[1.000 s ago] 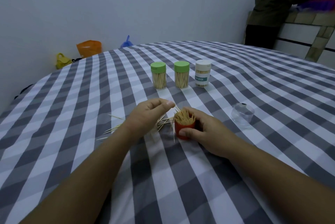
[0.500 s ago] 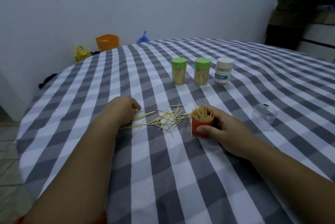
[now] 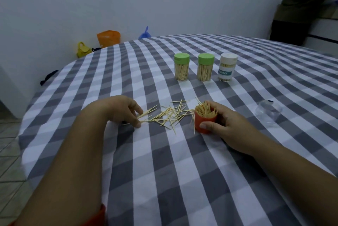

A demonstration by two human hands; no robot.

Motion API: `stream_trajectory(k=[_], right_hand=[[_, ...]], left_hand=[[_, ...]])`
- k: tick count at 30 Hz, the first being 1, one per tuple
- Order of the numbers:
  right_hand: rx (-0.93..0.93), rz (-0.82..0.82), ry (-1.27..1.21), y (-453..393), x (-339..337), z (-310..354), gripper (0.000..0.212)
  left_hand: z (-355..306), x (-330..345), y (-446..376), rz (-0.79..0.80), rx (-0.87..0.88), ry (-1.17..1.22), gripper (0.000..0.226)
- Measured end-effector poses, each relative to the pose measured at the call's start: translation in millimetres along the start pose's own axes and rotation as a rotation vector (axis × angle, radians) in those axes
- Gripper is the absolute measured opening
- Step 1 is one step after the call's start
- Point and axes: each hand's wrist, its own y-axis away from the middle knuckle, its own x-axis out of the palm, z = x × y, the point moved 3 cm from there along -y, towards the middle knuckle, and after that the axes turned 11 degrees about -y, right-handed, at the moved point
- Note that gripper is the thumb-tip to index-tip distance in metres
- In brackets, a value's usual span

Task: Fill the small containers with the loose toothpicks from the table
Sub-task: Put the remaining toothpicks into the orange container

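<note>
From the head camera, the right hand grips the small red cup packed with upright wooden toothpicks, steadying it on the grey-and-white checked tablecloth. The left hand rests at the near end of the scattered loose toothpicks, fingertips closing on a few; whether any are pinched yet I cannot tell. Best bet: rake several parallel, pinch mid-length, and feed them in points-down while the cup stays braced.

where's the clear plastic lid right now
In the head view the clear plastic lid lies on the checked tablecloth at the right, beyond the right hand that grips the red container.
</note>
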Motion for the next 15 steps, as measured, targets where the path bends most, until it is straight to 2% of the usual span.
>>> stream_trajectory(k=[5, 9, 15], right_hand=[[0.012, 0.002, 0.009, -1.2, 0.1, -0.3, 0.054], [0.012, 0.001, 0.005, 0.3, 0.4, 1.4, 0.054], [0.013, 0.002, 0.012, 0.0, -0.1, 1.9, 0.053]], left_hand=[[-8.4, -1.2, -1.1, -0.105, -0.014, 0.055, 0.019], [-26.0, 2.4, -3.1, -0.170, 0.037, 0.018, 0.017], [-43.3, 9.1, -8.1, -0.130, 0.140, 0.084, 0.018]])
